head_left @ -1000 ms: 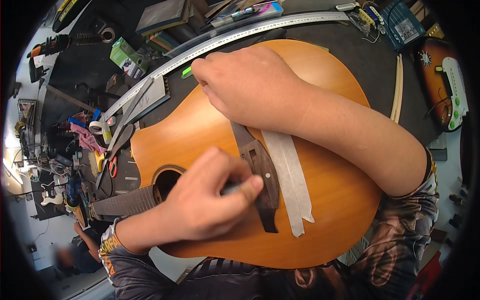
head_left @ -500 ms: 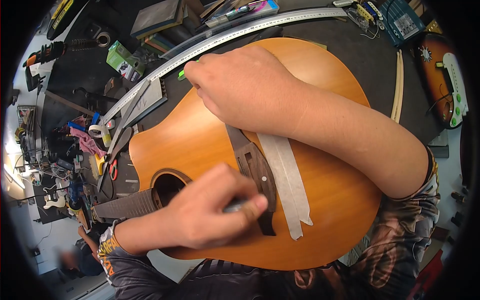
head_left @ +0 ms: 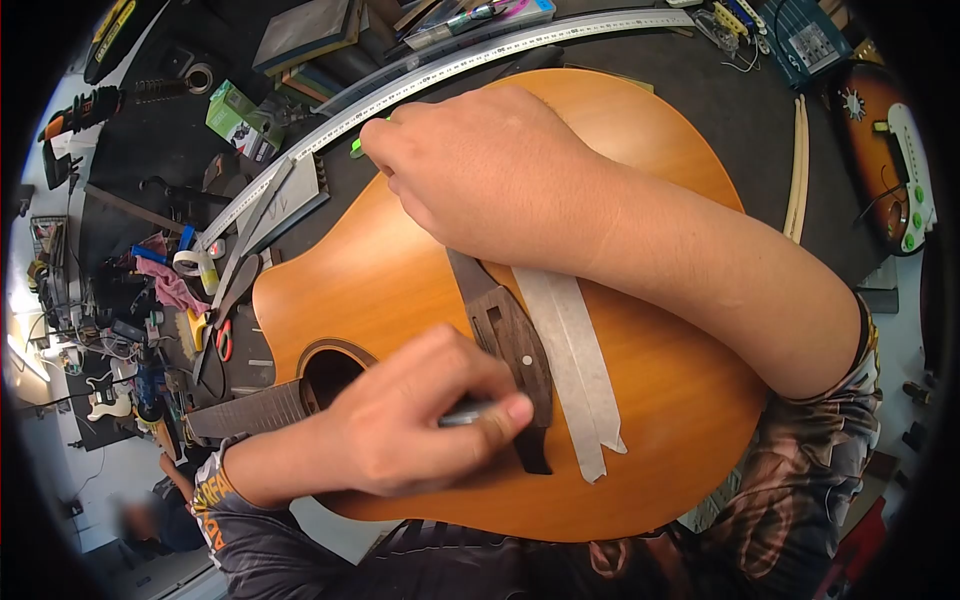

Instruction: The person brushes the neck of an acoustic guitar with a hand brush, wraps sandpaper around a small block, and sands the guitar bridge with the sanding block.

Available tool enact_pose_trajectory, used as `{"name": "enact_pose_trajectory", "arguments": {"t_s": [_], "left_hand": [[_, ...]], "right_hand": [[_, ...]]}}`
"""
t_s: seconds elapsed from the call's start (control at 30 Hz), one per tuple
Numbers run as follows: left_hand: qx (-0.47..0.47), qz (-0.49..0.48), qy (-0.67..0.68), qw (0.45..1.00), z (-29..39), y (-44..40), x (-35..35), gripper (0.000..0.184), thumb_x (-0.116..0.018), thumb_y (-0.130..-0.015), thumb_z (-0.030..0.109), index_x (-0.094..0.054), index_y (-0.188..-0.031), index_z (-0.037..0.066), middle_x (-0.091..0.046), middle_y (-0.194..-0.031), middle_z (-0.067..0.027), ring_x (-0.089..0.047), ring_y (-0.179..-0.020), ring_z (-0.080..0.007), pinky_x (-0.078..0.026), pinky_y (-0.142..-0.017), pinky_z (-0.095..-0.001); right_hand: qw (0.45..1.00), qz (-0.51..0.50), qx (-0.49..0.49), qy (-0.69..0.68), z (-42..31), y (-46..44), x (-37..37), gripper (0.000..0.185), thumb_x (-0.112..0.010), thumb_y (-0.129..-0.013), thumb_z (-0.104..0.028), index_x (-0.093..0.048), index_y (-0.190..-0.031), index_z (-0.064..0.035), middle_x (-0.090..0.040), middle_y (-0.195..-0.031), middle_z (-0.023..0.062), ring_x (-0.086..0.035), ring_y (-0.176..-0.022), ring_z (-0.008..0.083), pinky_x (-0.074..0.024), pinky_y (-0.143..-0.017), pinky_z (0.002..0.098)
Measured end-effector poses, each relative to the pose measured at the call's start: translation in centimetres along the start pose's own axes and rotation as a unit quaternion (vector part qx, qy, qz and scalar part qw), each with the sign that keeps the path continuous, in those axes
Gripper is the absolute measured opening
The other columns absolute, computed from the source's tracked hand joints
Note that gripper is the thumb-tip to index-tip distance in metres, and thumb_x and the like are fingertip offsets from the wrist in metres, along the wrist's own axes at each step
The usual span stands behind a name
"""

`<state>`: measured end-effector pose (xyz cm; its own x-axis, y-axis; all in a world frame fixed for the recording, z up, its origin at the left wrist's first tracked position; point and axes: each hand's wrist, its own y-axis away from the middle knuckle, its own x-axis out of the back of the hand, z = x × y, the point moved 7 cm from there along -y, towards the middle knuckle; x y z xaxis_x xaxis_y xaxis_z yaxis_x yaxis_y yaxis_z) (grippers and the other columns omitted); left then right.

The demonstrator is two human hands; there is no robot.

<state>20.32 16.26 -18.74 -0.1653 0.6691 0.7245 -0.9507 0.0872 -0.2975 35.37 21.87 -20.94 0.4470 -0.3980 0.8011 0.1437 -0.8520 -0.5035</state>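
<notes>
An acoustic guitar body (head_left: 660, 400) lies across my lap, its soundhole (head_left: 330, 372) at the left. My left hand (head_left: 430, 415) is closed around a small grey object (head_left: 466, 411), mostly hidden in the fingers, beside the dark wooden bridge (head_left: 515, 350). Over the guitar's top, my right hand (head_left: 480, 165) has its fingers curled downward; what they hold, if anything, is hidden. A bright green piece (head_left: 356, 148) peeks out by its fingertips. Strips of pale masking tape (head_left: 570, 370) run along the bridge's right side.
Behind the guitar, a long metal ruler (head_left: 440, 70) curves across the dark bench. Red-handled scissors (head_left: 225, 340), a green box (head_left: 240, 120) and books (head_left: 310, 35) lie around. At right is a sunburst guitar body (head_left: 870, 150). Another person (head_left: 165, 515) is at lower left.
The whole view has shifted slightly. Both hands keep almost the same grip and place on the guitar, the right one a touch further left.
</notes>
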Motion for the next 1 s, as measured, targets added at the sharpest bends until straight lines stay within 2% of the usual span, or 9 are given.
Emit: {"name": "enact_pose_trajectory", "arguments": {"t_s": [0.1,0.17,0.33,0.47,0.6,0.7,0.73,0.87,1.0], "left_hand": [[0.034,0.045,-0.074,0.996,-1.4,-0.6,1.4,0.035,-0.083,-0.086,-0.009,-0.080,-0.119,0.002,-0.074,-0.107,-0.0140,-0.071,-0.085,-0.0262,-0.056,-0.070,-0.0379],[0.008,0.034,-0.013,0.999,-0.5,0.2,0.2,0.040,-0.081,-0.087,-0.010,-0.079,-0.125,0.002,-0.073,-0.106,-0.0140,-0.069,-0.085,-0.0271,-0.054,-0.069,-0.0381],[0.045,0.045,-0.076,0.995,-1.6,-0.7,1.6,0.032,-0.085,-0.086,-0.010,-0.079,-0.116,0.001,-0.075,-0.105,-0.0138,-0.071,-0.087,-0.0273,-0.057,-0.072,-0.0392],[-0.011,0.011,0.000,1.000,0.5,0.4,-0.5,0.037,-0.083,-0.085,-0.011,-0.078,-0.120,0.001,-0.072,-0.105,-0.0138,-0.069,-0.086,-0.0278,-0.055,-0.071,-0.0391],[0.052,0.048,-0.087,0.994,-1.6,-1.0,1.8,0.030,-0.086,-0.088,-0.009,-0.078,-0.114,0.002,-0.074,-0.104,-0.0132,-0.071,-0.086,-0.0270,-0.057,-0.071,-0.0387],[0.018,0.013,0.002,1.000,0.4,0.2,-0.4,0.034,-0.083,-0.087,-0.011,-0.077,-0.118,0.002,-0.072,-0.104,-0.0133,-0.070,-0.085,-0.0271,-0.055,-0.071,-0.0388],[-0.012,0.019,-0.008,1.000,0.5,0.3,-0.6,0.036,-0.083,-0.085,-0.010,-0.077,-0.119,0.002,-0.072,-0.104,-0.0130,-0.070,-0.085,-0.0270,-0.055,-0.071,-0.0387],[0.043,0.049,-0.090,0.994,-1.4,-0.7,1.7,0.035,-0.086,-0.084,-0.009,-0.078,-0.117,0.002,-0.075,-0.104,-0.0132,-0.072,-0.087,-0.0268,-0.057,-0.072,-0.0384],[0.009,0.023,-0.013,1.000,0.2,0.2,-0.1,0.036,-0.086,-0.085,-0.006,-0.080,-0.120,0.001,-0.071,-0.108,-0.0141,-0.066,-0.083,-0.0277,-0.053,-0.069,-0.0401]], "right_hand": [[1.000,-0.013,-0.015,0.000,0.1,-0.2,-0.2,0.019,-0.073,-0.089,-0.009,-0.078,-0.105,0.0006,-0.082,-0.095,0.0191,-0.084,-0.092,0.0370,-0.0656,-0.081,0.0481],[1.000,-0.007,-0.006,0.005,0.0,-0.1,0.0,0.019,-0.073,-0.089,-0.009,-0.078,-0.105,0.0005,-0.082,-0.096,0.0192,-0.083,-0.093,0.0373,-0.0656,-0.081,0.0481],[1.000,-0.006,-0.006,0.001,0.0,-0.2,-0.1,0.019,-0.073,-0.089,-0.009,-0.078,-0.105,-0.0002,-0.082,-0.096,0.0191,-0.083,-0.093,0.0374,-0.0655,-0.082,0.0483],[1.000,-0.004,-0.006,0.006,0.1,0.0,0.0,0.019,-0.073,-0.090,-0.010,-0.078,-0.105,-0.0007,-0.082,-0.097,0.0194,-0.083,-0.093,0.0374,-0.0653,-0.082,0.0484],[1.000,-0.019,-0.012,0.000,0.3,-0.3,-0.2,0.019,-0.072,-0.089,-0.010,-0.079,-0.104,-0.0009,-0.082,-0.098,0.0198,-0.083,-0.094,0.0379,-0.0650,-0.082,0.0491],[1.000,0.005,-0.003,0.002,0.0,0.0,0.1,0.018,-0.073,-0.089,-0.010,-0.079,-0.103,-0.0010,-0.082,-0.098,0.0196,-0.083,-0.093,0.0380,-0.0649,-0.081,0.0496],[1.000,0.001,-0.006,0.001,0.2,-0.1,0.1,0.018,-0.073,-0.089,-0.011,-0.079,-0.103,-0.0010,-0.082,-0.098,0.0195,-0.083,-0.093,0.0380,-0.0649,-0.081,0.0496],[1.000,-0.005,-0.006,0.000,0.1,-0.2,0.0,0.018,-0.073,-0.090,-0.011,-0.079,-0.104,-0.0011,-0.082,-0.098,0.0196,-0.083,-0.093,0.0380,-0.0650,-0.081,0.0496],[1.000,0.006,-0.003,-0.005,0.1,0.0,0.1,0.018,-0.073,-0.090,-0.010,-0.079,-0.103,-0.0009,-0.082,-0.098,0.0199,-0.083,-0.093,0.0376,-0.0653,-0.081,0.0490]]}}
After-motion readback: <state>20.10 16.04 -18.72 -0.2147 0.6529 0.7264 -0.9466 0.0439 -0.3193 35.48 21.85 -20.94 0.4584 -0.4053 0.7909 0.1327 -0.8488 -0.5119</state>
